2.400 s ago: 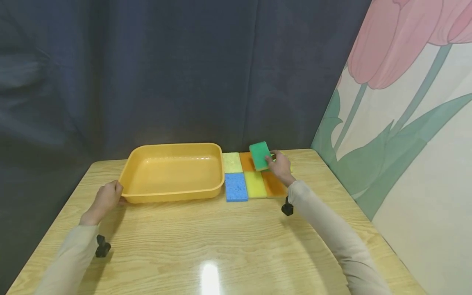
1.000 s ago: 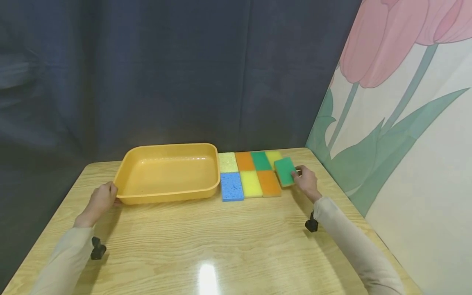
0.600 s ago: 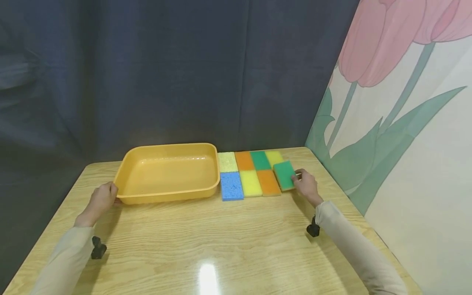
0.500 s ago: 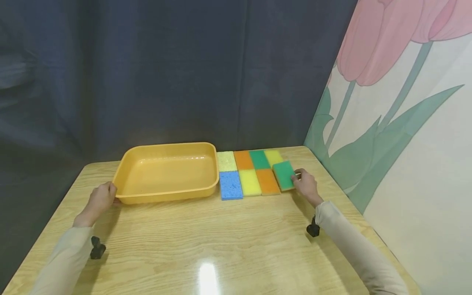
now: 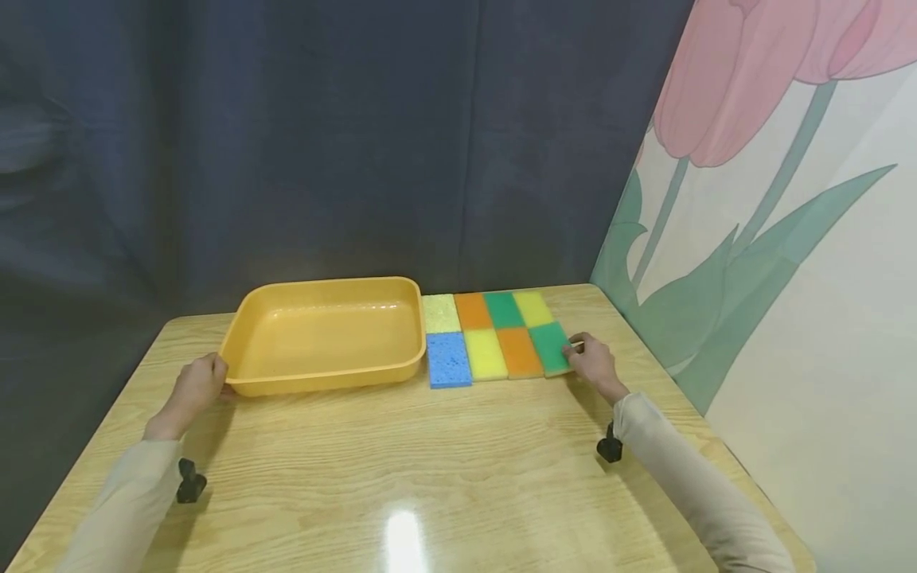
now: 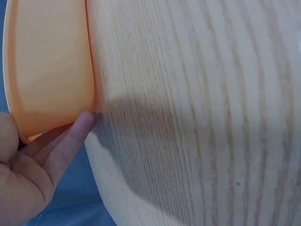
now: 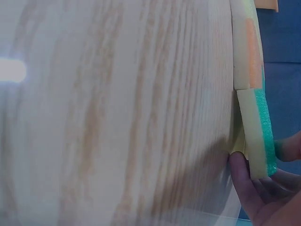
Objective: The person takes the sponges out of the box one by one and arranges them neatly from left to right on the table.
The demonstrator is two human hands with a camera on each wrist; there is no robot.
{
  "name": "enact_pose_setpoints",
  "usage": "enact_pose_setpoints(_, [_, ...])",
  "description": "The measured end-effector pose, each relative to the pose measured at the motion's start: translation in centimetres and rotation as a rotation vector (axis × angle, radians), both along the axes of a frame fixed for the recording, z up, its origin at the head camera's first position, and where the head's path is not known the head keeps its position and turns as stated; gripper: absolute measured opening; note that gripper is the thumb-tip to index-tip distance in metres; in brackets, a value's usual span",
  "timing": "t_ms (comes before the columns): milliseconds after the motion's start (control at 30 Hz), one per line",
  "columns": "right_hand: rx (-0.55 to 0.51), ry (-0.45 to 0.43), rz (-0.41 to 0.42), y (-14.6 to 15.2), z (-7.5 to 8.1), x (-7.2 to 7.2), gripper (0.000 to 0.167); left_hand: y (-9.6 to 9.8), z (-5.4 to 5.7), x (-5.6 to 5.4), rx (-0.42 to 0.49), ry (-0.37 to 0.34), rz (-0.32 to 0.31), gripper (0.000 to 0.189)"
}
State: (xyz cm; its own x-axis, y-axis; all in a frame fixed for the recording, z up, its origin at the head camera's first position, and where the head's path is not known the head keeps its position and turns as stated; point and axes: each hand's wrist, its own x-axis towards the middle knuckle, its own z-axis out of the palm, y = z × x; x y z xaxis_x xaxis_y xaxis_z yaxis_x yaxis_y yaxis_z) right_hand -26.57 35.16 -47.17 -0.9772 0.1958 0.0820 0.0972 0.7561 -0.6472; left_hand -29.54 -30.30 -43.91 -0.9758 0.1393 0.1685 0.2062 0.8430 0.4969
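Note:
My left hand [image 5: 188, 395] grips the near left corner of a yellow plastic tray [image 5: 322, 384], which stands on the table with nothing in it. In the left wrist view, fingertips reach under the tray wall [image 6: 51, 70]. At the right end of two rows of sponges, my right hand [image 5: 595, 364] pinches a green sponge [image 5: 549, 348] by its right edge. The right wrist view shows this sponge's pale foam underside, with its held end [image 7: 261, 165] tilted slightly off the table and its other end against an orange sponge [image 5: 520, 353].
The front row also has a yellow sponge [image 5: 485, 355] and a blue sponge [image 5: 449, 360] beside the tray. Behind lie pale yellow [image 5: 440, 313], orange [image 5: 473, 311], green [image 5: 505, 309] and yellow [image 5: 532, 308] sponges. A dark curtain [image 5: 322, 143] backs the table; a wall [image 5: 824, 358] borders the right.
My right hand has carried the green sponge rightward from above the back row, then lowered it beside the orange sponge in the front row. My left hand keeps its grip on the tray.

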Motion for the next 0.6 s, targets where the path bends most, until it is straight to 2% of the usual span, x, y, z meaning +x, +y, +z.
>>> enact_pose_setpoints(167, [0.017, 0.003, 0.017, -0.16, -0.29, -0.21, 0.039, -0.10, -0.16, 0.09, 0.022, -0.029, -0.019, 0.038])
enact_pose_setpoints(467, [0.109, -0.034, 0.015, -0.33, -0.14, -0.38, 0.042, -0.06, -0.18, 0.25, 0.153, -0.121, -0.037, 0.041])
enact_pose_setpoints(600, [0.151, -0.051, 0.027, -0.23, -0.12, -0.60, 0.041, -0.06, -0.06, 0.25, 0.155, -0.141, -0.025, 0.041])
